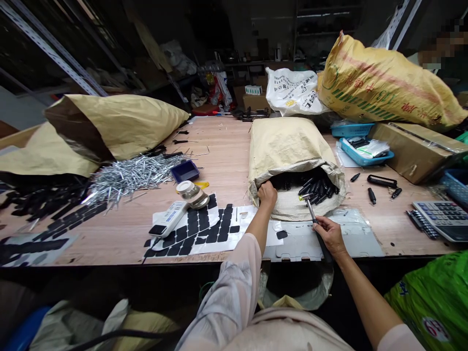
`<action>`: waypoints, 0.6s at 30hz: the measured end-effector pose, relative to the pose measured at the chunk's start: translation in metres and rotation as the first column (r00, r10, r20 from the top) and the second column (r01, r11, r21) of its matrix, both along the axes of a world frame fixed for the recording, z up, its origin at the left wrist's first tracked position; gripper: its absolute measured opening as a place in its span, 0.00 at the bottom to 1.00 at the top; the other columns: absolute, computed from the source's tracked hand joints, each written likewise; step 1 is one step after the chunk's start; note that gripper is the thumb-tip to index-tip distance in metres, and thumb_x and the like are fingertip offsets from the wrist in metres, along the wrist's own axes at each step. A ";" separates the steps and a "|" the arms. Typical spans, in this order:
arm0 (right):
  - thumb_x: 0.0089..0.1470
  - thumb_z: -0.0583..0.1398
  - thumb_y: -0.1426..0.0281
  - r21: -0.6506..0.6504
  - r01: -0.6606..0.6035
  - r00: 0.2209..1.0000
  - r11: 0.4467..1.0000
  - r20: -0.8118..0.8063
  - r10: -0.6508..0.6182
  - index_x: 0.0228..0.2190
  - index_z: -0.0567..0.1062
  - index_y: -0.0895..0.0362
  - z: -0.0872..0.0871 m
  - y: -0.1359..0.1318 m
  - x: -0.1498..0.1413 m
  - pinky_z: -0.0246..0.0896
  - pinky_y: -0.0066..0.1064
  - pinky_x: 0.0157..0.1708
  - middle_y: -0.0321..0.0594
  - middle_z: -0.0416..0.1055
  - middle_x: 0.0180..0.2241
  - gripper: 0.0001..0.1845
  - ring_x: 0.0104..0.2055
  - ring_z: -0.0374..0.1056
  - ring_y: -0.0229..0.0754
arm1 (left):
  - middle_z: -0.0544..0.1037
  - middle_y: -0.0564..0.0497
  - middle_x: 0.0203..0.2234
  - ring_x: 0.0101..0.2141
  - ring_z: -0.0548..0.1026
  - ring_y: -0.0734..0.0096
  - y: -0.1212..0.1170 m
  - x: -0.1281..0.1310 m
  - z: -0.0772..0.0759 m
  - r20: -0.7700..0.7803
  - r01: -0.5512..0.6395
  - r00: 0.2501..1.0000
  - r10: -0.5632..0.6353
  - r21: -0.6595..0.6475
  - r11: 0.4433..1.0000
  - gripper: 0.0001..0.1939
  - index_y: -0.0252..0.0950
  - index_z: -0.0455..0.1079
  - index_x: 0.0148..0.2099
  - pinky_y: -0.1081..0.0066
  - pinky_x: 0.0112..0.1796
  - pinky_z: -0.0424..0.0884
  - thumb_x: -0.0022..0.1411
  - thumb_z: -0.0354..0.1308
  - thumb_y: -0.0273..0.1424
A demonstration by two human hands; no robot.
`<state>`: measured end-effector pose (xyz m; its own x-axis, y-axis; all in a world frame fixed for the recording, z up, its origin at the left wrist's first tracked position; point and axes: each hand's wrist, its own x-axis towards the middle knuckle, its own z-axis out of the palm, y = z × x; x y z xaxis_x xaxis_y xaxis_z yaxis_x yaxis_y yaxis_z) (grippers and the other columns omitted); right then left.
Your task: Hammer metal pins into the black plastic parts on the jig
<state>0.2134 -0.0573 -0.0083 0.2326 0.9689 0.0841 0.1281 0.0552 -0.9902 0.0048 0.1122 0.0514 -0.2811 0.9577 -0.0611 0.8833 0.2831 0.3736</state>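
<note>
A beige woven sack (288, 141) lies on the table with its mouth towards me and black tapered plastic handles (317, 189) inside. My left hand (267, 195) is closed at the left side of the mouth, its fingers curled on the sack's rim. In my right hand (329, 234) is a small hammer (310, 208) with a metal shaft and black grip; its head with a yellowish face rests over the sack's lower lip, beside the handles. A grey flat sheet (358, 234) lies beneath my right hand.
Left are a heap of metal rods (127, 178), a dark blue tray (185, 171), a glass jar (192, 195), a white device (170, 219) and black adhesive pads (219, 226). Right are blue baskets (365, 158), a cardboard box (413, 146), a calculator (444, 219) and a yellow sack (387, 83).
</note>
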 end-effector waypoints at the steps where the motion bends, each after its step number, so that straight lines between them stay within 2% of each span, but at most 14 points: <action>1: 0.47 0.67 0.58 -0.001 -0.001 1.000 1.000 -0.002 0.001 0.38 0.81 0.59 0.000 0.000 0.000 0.67 0.32 0.30 0.37 0.72 0.24 0.20 0.26 0.70 0.42 | 0.80 0.33 0.45 0.46 0.79 0.50 -0.004 -0.001 0.002 -0.003 -0.003 1.000 0.003 -0.001 1.000 0.14 0.33 0.76 0.49 0.61 0.44 0.73 0.63 0.55 0.25; 6: 0.47 0.67 0.58 0.003 0.000 1.000 1.000 0.014 0.000 0.38 0.81 0.59 -0.001 0.000 0.000 0.67 0.32 0.29 0.37 0.72 0.24 0.20 0.26 0.69 0.42 | 0.81 0.38 0.42 0.45 0.79 0.52 -0.038 -0.006 0.004 -0.018 0.015 1.000 -0.015 0.000 1.000 0.16 0.37 0.73 0.52 0.61 0.42 0.71 0.62 0.57 0.28; 8: 0.47 0.67 0.58 0.006 -0.004 1.000 1.000 0.025 0.004 0.37 0.81 0.59 -0.003 0.000 0.001 0.67 0.32 0.29 0.37 0.72 0.25 0.19 0.26 0.69 0.41 | 0.81 0.40 0.41 0.44 0.78 0.53 -0.054 -0.007 -0.001 -0.007 0.078 0.997 -0.078 -0.018 0.997 0.14 0.39 0.75 0.50 0.62 0.41 0.71 0.63 0.57 0.31; 11: 0.47 0.67 0.58 0.006 -0.007 0.999 1.000 0.035 0.006 0.38 0.81 0.59 -0.004 0.000 0.001 0.66 0.32 0.29 0.37 0.72 0.25 0.20 0.26 0.69 0.41 | 0.79 0.44 0.43 0.43 0.77 0.58 -0.070 -0.003 -0.010 0.021 0.243 0.970 -0.242 -0.005 0.970 0.12 0.42 0.77 0.47 0.66 0.40 0.69 0.64 0.57 0.32; 14: 0.47 0.67 0.57 0.001 -0.006 0.999 1.000 0.039 0.006 0.37 0.81 0.59 -0.004 0.001 0.001 0.66 0.33 0.29 0.38 0.72 0.24 0.21 0.26 0.69 0.41 | 0.76 0.48 0.46 0.43 0.76 0.62 -0.071 0.004 -0.016 0.059 0.400 0.914 -0.402 0.047 0.915 0.13 0.44 0.76 0.49 0.68 0.41 0.69 0.63 0.58 0.30; 18: 0.47 0.67 0.56 0.006 -0.010 0.999 1.000 0.049 0.010 0.38 0.81 0.59 -0.004 0.001 0.002 0.66 0.32 0.29 0.37 0.72 0.24 0.22 0.26 0.68 0.41 | 0.75 0.49 0.41 0.44 0.74 0.63 -0.060 0.013 -0.024 0.096 0.547 0.826 -0.556 0.104 0.830 0.12 0.43 0.78 0.47 0.68 0.44 0.68 0.60 0.62 0.32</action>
